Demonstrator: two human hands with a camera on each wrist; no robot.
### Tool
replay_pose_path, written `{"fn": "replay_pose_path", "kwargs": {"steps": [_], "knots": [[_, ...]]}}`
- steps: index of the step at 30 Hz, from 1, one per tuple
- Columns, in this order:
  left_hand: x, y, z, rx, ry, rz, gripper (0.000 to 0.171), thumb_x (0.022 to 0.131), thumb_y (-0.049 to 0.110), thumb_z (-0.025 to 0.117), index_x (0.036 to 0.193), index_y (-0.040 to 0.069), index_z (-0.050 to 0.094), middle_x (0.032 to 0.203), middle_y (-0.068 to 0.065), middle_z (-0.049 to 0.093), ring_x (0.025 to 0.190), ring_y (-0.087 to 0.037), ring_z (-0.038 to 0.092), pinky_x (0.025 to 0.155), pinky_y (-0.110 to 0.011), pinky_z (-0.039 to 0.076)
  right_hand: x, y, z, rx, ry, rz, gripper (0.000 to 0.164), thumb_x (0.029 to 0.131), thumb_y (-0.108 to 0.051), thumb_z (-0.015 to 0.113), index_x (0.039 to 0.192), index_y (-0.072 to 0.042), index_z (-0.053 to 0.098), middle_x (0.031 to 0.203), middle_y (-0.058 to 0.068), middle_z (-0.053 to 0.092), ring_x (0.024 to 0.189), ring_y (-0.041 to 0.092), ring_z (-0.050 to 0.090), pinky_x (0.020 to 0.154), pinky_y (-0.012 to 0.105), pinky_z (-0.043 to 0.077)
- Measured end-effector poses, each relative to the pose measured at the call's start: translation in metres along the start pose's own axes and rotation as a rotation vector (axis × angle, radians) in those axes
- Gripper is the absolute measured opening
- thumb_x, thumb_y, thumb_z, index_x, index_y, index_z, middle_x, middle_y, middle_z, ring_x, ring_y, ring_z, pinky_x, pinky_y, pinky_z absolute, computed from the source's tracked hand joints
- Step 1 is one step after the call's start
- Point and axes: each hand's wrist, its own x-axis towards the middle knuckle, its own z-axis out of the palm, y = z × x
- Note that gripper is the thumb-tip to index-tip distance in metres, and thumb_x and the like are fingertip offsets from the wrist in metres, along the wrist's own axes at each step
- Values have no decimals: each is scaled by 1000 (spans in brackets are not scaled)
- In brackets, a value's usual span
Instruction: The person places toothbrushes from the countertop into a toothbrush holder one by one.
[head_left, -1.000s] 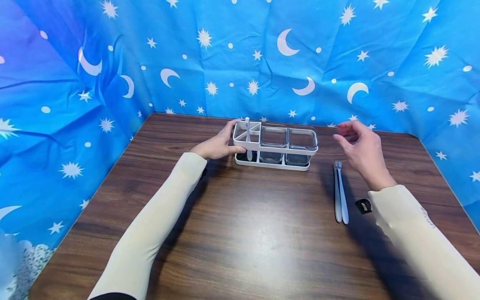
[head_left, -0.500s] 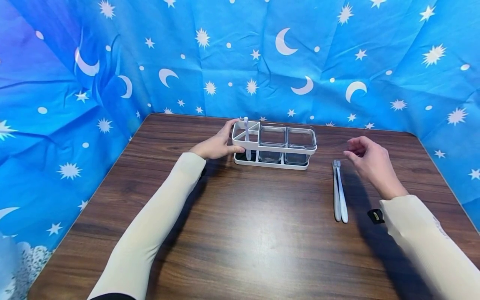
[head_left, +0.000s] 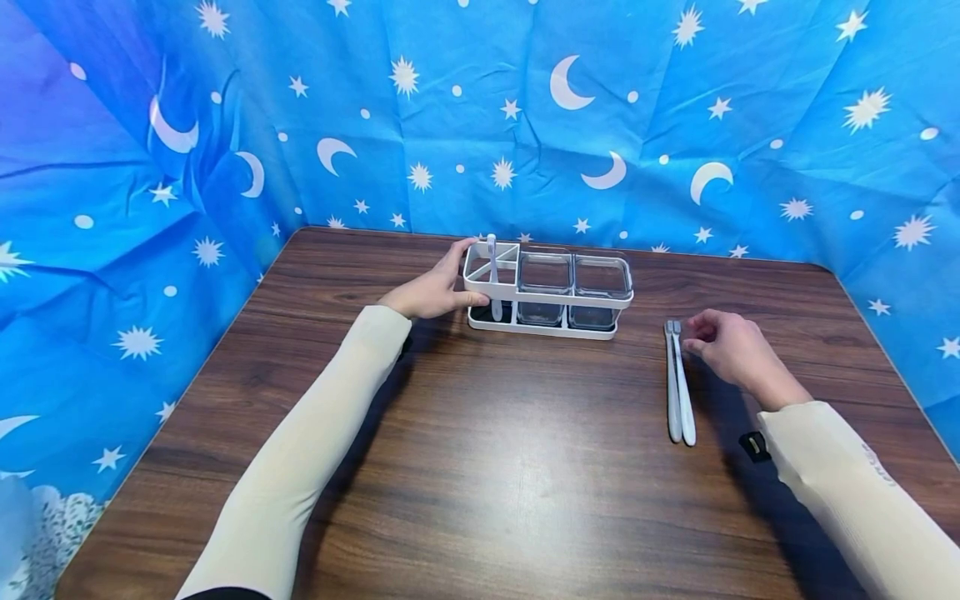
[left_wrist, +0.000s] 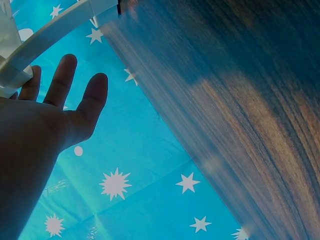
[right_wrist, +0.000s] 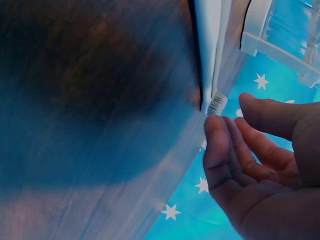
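Note:
My left hand grips the left end of a white toothbrush holder, its thumb in front and fingers at the back. In the left wrist view, fingers reach past the holder's pale rim. One toothbrush stands upright in the left section, and two clear square cups fill the other sections. To the right, two pale toothbrushes lie side by side on the table, heads away from me. My right hand hovers beside their heads; the right wrist view shows its thumb apart from the fingers, fingertips near the bristles.
The brown wood-grain table runs back to a blue cloth with moons and stars, which also hangs at the sides. A dark band sits at the right wrist. Patterned white fabric shows at the lower left.
My right hand has come down and toward me, from right of the holder to beside the lying toothbrushes' heads. The left hand and the holder stay in place.

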Motion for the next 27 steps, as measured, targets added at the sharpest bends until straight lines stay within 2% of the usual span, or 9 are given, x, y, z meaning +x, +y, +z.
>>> {"fn": "replay_pose_path", "kwargs": {"steps": [3, 9, 19, 27], "knots": [[0, -1, 0, 7, 2, 4, 96, 83, 46, 69, 149, 23, 4, 148, -11, 19, 134, -20, 22, 108, -44, 22, 2, 2, 3, -22, -45, 5, 27, 92, -8, 61, 113, 7, 56, 103, 26, 57, 89, 37, 52, 77, 52, 43], [-1, 1, 0, 16, 1, -9, 96, 83, 46, 69, 149, 22, 3, 150, -11, 16, 136, -20, 20, 108, -44, 21, 5, 5, 9, -36, -81, 14, 28, 90, -10, 63, 110, 9, 57, 99, 25, 57, 84, 35, 51, 73, 47, 43], [-1, 3, 0, 10, 0, -18, 95, 84, 45, 68, 149, 20, 3, 150, -10, 17, 136, -19, 19, 109, -44, 21, 8, 3, 14, -54, -79, 54, 27, 89, -7, 64, 107, 13, 59, 92, 23, 62, 77, 30, 56, 67, 41, 46], [-3, 4, -1, 12, -5, -17, 95, 84, 44, 68, 149, 20, 3, 150, -10, 16, 137, -19, 18, 109, -44, 20, 6, 1, 16, -94, -20, 115, 24, 89, -8, 63, 101, 12, 61, 85, 21, 63, 73, 30, 58, 67, 45, 46]]}}
